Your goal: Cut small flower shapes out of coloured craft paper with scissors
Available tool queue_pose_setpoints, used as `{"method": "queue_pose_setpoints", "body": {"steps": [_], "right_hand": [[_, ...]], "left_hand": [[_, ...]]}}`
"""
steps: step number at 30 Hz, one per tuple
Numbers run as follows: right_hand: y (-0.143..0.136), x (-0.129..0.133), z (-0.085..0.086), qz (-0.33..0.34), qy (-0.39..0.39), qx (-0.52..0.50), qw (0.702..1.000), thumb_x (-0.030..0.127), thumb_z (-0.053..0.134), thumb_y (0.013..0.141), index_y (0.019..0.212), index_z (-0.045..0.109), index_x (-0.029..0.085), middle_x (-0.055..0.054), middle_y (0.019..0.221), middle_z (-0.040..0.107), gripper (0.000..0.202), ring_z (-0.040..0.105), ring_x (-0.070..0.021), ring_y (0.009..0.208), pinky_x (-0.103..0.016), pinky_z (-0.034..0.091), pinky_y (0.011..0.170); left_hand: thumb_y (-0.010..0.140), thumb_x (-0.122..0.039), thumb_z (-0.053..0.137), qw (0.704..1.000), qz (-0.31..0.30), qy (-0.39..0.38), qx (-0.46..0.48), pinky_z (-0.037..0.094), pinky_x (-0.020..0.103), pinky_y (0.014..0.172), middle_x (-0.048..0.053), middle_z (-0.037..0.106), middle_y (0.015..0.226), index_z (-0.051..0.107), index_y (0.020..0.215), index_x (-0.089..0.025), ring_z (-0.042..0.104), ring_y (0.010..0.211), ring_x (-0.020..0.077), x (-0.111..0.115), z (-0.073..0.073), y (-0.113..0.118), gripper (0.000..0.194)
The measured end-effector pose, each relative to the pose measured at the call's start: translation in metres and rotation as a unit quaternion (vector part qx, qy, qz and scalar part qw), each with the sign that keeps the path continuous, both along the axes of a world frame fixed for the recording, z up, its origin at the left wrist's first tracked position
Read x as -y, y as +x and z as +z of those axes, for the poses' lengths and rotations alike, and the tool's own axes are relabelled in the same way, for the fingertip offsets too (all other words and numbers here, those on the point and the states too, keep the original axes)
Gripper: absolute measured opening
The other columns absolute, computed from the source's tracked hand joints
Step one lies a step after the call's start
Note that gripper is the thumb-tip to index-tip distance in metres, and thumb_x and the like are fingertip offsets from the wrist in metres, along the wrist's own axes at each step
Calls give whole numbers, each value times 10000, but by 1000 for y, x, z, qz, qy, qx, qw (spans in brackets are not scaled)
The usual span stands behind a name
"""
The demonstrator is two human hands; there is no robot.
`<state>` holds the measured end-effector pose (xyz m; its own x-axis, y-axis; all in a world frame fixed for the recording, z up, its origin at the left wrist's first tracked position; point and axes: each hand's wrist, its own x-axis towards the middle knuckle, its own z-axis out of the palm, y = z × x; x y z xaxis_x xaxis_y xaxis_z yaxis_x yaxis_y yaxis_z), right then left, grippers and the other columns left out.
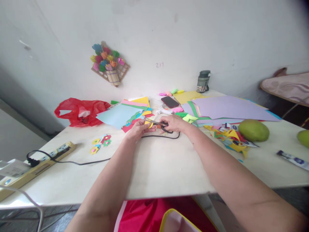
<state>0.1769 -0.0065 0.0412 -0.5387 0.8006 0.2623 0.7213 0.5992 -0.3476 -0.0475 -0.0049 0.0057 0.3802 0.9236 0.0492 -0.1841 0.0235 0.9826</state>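
Observation:
Near the middle of the table, my left hand [140, 128] is closed on a small yellow paper piece [150, 125]. Black-handled scissors [166, 128] are in my right hand [174, 123], with their blades pointing left and lying against the yellow piece. Colored paper strips and scraps [135, 120] lie just behind my left hand. A white glue gun [164, 111] rests behind the scissors. Small paper flowers [105, 140] in yellow, red and green lie to the left of my left hand.
Colored sheets [224, 108] and scraps [233, 138] cover the right side, near a green fruit [254, 130]. A red bag [82, 112] and power strip [45, 162] are at left. A black cord [84, 163] crosses the table. A phone [170, 102] lies behind.

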Motion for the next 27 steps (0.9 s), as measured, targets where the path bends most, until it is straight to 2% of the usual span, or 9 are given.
{"method": "queue_pose_setpoints", "body": {"steps": [6,11,17,23,27], "right_hand": [[0,-1,0,1,4,9,1000,516,741,606,900,666,247,27,748,670,406,569,-141,673,-242,318,589],[0,0,1,-6,-4,12,1000,514,739,607,911,666,252,29,777,676,408,574,-143,695,-243,326,602],[2,1,2,8,6,9,1000,507,739,611,911,671,257,25,793,679,396,578,-150,705,-247,333,608],[1,1,2,2,6,18,1000,524,738,604,919,667,257,18,810,684,419,584,-156,714,-250,332,608],[1,0,1,3,9,15,1000,538,738,597,917,667,259,22,807,683,431,579,-154,709,-250,325,606]], "left_hand": [[661,-288,764,1000,2,-5,-3,523,432,900,78,713,729,673,822,-129,711,808,257,0,0,0,244],[658,-308,766,1000,-3,-7,2,540,427,877,49,699,686,665,843,-136,711,731,225,2,2,1,272],[634,-289,777,1000,22,13,15,548,405,854,65,698,772,687,812,-119,689,813,219,1,2,1,262],[593,-283,798,999,46,10,-9,545,346,788,49,671,709,706,730,-114,636,644,147,0,2,1,237],[584,-286,805,999,47,10,-7,539,344,779,42,659,689,701,705,-114,625,622,140,2,3,2,235]]}}
